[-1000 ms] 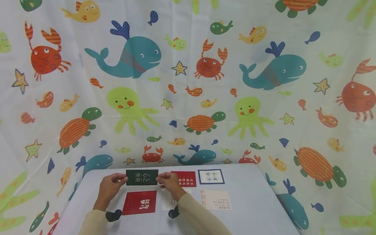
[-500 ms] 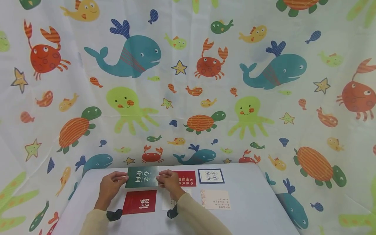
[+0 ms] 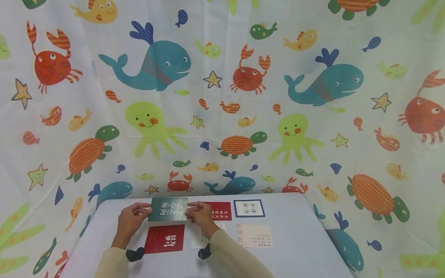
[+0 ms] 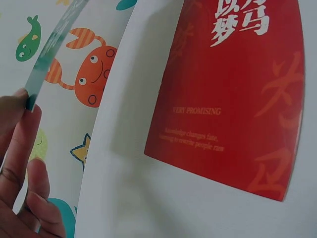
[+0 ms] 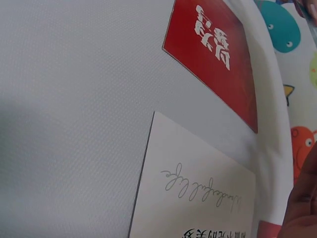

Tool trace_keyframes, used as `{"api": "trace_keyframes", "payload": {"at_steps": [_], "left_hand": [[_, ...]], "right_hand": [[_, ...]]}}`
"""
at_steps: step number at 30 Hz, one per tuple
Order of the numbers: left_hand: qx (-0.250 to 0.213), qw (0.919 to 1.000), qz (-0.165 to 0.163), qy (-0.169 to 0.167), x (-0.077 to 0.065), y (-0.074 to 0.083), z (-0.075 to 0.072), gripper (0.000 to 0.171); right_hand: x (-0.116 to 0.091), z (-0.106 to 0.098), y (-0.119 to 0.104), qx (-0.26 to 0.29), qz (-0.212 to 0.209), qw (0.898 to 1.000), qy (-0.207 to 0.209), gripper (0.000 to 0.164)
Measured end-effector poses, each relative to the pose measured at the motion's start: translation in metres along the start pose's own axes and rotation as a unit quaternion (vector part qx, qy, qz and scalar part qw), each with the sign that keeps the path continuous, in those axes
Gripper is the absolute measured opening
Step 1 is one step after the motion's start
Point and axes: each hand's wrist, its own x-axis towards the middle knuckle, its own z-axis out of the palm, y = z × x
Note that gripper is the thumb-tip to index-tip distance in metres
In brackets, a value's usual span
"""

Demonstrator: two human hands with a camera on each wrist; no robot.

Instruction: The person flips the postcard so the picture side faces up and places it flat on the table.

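Note:
A dark green card (image 3: 168, 209) with white characters is held up over the back left of the table in the head view. My left hand (image 3: 130, 222) pinches its left edge between thumb and fingers. At the opposite edge, my right hand (image 3: 202, 217) grips it the same way. The left wrist view shows the card (image 4: 52, 52) nearly edge-on between thumb and fingertip, well clear of the tabletop. Below it lies a red card (image 3: 164, 239) with white characters. Only part of the right hand (image 5: 301, 206) shows at the right border of the right wrist view.
On the white table (image 3: 295, 231) lie another red card (image 3: 223, 211), partly behind the right hand, and a blue-bordered card (image 3: 249, 208). A cream card (image 3: 258, 236) and a white card (image 5: 198, 183) lie nearer the front. Behind hangs a sea-animal curtain (image 3: 222, 116).
The green card has tilted, so its face looks taller and lighter than one second ago. Both hands keep their hold and have barely moved.

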Motion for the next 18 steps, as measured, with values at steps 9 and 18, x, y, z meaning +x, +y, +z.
{"api": "trace_keyframes", "payload": {"at_steps": [9, 18], "left_hand": [[0.008, 0.9999, -0.008, -0.008, 0.0009, -0.0098, 0.0009, 0.045], [0.004, 0.9998, -0.003, -0.017, -0.0004, -0.0095, -0.0014, 0.046]], "right_hand": [[0.0001, 0.0014, 0.0054, -0.008, -0.002, 1.000, -0.008, 0.031], [-0.0010, 0.0032, 0.0062, -0.019, -0.002, 1.000, -0.008, 0.034]]}}
